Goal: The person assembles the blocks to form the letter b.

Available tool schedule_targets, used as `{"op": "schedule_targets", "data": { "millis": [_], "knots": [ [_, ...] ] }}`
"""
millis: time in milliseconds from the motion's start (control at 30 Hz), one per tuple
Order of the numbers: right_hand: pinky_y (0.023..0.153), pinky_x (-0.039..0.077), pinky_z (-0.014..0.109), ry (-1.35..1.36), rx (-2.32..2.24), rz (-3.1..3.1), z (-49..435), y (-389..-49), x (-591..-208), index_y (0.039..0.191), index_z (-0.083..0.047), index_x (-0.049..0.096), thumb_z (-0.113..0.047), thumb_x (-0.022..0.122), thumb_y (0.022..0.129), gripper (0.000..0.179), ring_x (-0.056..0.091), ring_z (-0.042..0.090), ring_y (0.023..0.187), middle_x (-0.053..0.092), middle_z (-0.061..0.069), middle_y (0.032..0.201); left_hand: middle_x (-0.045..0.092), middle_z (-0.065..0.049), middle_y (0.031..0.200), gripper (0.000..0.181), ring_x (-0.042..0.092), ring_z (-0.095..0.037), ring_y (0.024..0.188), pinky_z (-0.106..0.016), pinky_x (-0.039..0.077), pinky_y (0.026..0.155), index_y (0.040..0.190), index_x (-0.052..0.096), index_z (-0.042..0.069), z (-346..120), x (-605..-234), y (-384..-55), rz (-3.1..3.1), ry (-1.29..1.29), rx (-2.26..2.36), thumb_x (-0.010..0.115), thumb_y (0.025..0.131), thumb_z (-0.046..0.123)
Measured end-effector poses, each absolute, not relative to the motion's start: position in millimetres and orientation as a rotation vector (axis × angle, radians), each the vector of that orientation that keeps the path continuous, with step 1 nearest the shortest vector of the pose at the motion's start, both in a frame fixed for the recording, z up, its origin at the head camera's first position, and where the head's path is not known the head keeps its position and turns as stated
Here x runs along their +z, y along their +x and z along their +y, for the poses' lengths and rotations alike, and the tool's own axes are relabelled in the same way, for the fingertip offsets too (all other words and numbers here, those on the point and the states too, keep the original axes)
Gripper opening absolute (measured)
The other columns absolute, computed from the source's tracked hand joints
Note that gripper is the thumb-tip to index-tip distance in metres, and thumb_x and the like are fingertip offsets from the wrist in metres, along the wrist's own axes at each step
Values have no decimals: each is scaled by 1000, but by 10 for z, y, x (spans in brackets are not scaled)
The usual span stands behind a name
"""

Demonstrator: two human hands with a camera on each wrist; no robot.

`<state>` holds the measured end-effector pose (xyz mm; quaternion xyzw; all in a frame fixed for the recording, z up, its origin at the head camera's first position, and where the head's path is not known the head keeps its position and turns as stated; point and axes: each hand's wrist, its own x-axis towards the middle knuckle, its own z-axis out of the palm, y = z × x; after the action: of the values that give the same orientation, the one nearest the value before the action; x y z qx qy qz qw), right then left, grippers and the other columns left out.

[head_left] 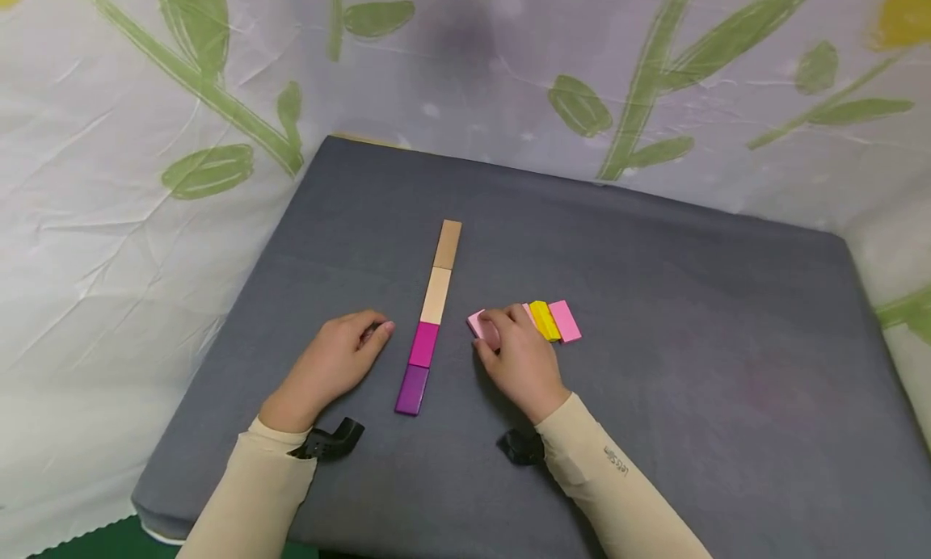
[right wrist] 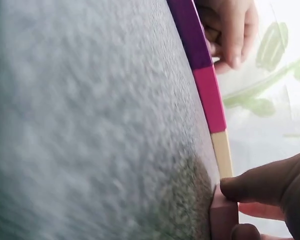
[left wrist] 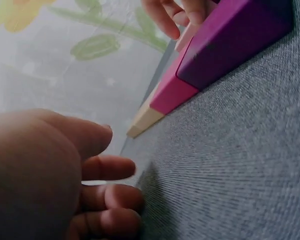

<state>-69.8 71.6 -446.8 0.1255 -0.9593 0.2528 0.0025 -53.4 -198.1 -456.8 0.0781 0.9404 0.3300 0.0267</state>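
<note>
We see the right hand (head_left: 524,361) grasping a pale pink block (right wrist: 224,220): its thumb presses on one side, and other fingers are near the opposite side. The left hand (head_left: 330,363) holds nothing that we can see. Its fingers bend loosely, the thumb stands a little apart from them, and it rests close to the table (head_left: 691,365).

Between our two hands lies a straight row of four blocks (head_left: 430,323), joined end to end. From near to far we count a purple block (head_left: 412,390), a magenta block (head_left: 424,345), a cream block (head_left: 436,296) and a tan block (head_left: 447,245). The long axis of the row goes away from us, with the far end leaning toward the right hand's side. The left fingertips are just beside the row, near the magenta block, but do not touch it.

We judge that the important relation is this one: the pale pink block is to the right of the row, apart from it, and its long axis seems to slant the other way, although the fingers cover part of it. Only the right hand is on this block; the left hand is across the row from it.

Beyond the right knuckles and to their right, we find a yellow block (head_left: 545,322) and a bright pink block (head_left: 565,322), side by side.
</note>
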Motion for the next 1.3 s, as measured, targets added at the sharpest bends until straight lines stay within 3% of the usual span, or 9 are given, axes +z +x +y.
{"op": "schedule_targets", "data": {
  "millis": [133, 433, 800, 1033, 1300],
  "knots": [
    [86, 60, 42, 385, 794, -3039, 714, -732, -4439, 127, -7, 74, -19, 82, 91, 39, 65, 26, 96, 67, 12, 115, 54, 2, 73, 21, 52, -14, 69, -35, 45, 68, 111, 76, 7, -1993, -4617, -543, 2908, 260, 1090, 63, 107, 23],
    [101, 56, 45, 394, 805, -3117, 655, -859, -4369, 130, -3, 72, -14, 83, 91, 41, 68, 31, 113, 70, 14, 126, 53, 3, 72, 17, 49, -13, 65, -32, 44, 64, 104, 76, 8, -1978, -4648, -529, 2917, 276, 1125, 64, 106, 21],
    [94, 59, 43, 438, 807, -3146, 610, -989, -4384, 132, -6, 73, -11, 80, 93, 40, 67, 29, 99, 68, 15, 117, 51, 4, 70, 16, 47, -11, 63, -30, 42, 61, 98, 75, 9, -1959, -4674, -514, 2915, 254, 1148, 65, 105, 20],
    [83, 60, 42, 441, 741, -3153, 569, -1028, -4375, 132, -15, 73, -12, 77, 94, 38, 67, 26, 95, 67, 11, 116, 51, 4, 70, 17, 47, -12, 63, -30, 41, 60, 97, 75, 10, -1963, -4661, -535, 2928, 245, 1144, 65, 105, 21],
    [72, 59, 39, 483, 729, -3095, 513, -1041, -4408, 134, -16, 72, -12, 74, 97, 37, 66, 24, 87, 66, 10, 116, 53, 4, 70, 16, 46, -10, 63, -29, 40, 59, 97, 76, 9, -2004, -4644, -534, 2944, 257, 1171, 65, 105, 18]
  ]
}}
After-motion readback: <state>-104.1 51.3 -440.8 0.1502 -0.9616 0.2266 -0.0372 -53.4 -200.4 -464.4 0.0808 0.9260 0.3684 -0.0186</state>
